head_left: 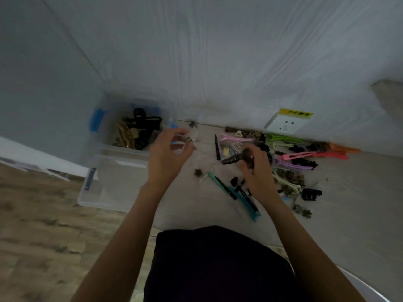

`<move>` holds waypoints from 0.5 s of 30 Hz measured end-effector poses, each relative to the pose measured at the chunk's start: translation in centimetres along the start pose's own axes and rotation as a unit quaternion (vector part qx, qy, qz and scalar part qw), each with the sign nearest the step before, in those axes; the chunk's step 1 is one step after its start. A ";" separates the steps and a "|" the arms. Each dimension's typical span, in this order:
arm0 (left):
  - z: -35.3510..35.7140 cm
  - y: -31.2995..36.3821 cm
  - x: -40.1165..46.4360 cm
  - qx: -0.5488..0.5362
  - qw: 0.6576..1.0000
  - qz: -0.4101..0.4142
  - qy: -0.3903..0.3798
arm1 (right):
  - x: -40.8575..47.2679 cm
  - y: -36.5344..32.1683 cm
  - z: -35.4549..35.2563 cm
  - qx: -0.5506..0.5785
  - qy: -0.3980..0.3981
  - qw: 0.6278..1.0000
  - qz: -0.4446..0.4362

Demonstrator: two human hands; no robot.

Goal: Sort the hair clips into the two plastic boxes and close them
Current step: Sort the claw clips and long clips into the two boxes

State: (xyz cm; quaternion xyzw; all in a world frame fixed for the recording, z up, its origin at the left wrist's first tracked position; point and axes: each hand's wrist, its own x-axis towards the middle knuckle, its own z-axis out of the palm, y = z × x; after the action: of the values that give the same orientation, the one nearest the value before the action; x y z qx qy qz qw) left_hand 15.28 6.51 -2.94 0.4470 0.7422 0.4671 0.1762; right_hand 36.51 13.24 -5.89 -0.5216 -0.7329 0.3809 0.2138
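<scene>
A pile of coloured hair clips (pixel 290 158) lies on the pale floor by the wall, to the right. More long clips, teal and black (pixel 235 192), lie nearer me. My left hand (pixel 168 153) hovers beside the far plastic box (pixel 104 136) and pinches a clear claw clip (pixel 182 143). That box holds black and beige claw clips (pixel 137 131). The near plastic box (pixel 109 184) looks bare inside. My right hand (pixel 255 168) is at the pile's left edge, fingers curled round a dark brown claw clip (pixel 247 156); a black toothed clip (pixel 232 159) sticks out beside it.
A wall socket (pixel 285 124) with a yellow label sits low on the white wall behind the pile. Wood-pattern flooring (pixel 39 225) lies to the left. My dark-clothed lap (pixel 218 264) fills the bottom centre. Small loose clips (pixel 198 172) dot the floor between my hands.
</scene>
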 end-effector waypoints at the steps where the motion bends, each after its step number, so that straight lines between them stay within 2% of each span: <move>1: -1.3 0.2 0.6 -0.008 1.000 0.004 0.025 | 0.1 -0.5 0.2 0.029 0.001 1.000 -0.002; 6: -7.6 -3.2 2.9 0.036 0.993 -0.069 0.089 | 1.6 -3.8 2.8 0.104 -0.010 0.994 -0.027; 8: -8.9 -5.1 3.5 0.088 0.991 -0.083 0.055 | 2.6 -5.4 4.2 0.137 -0.027 0.990 -0.007; 11: -10.2 -7.8 4.3 0.183 0.978 -0.069 -0.073 | 4.2 -8.0 6.0 0.162 -0.047 0.986 -0.008; 13: -11.0 -8.8 4.4 0.216 0.968 -0.046 -0.115 | 5.5 -9.8 6.9 0.134 -0.057 0.987 -0.068; 15: -11.8 -9.4 4.3 0.240 0.966 -0.023 -0.091 | 6.8 -11.7 7.8 0.070 -0.072 0.983 -0.155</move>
State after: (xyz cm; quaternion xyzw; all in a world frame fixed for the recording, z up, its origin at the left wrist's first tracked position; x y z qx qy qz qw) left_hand 0.28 2.19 -4.41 0.4997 0.8235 0.2288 0.1408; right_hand 21.39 15.00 -2.14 -0.3563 -0.7903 0.4297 0.2527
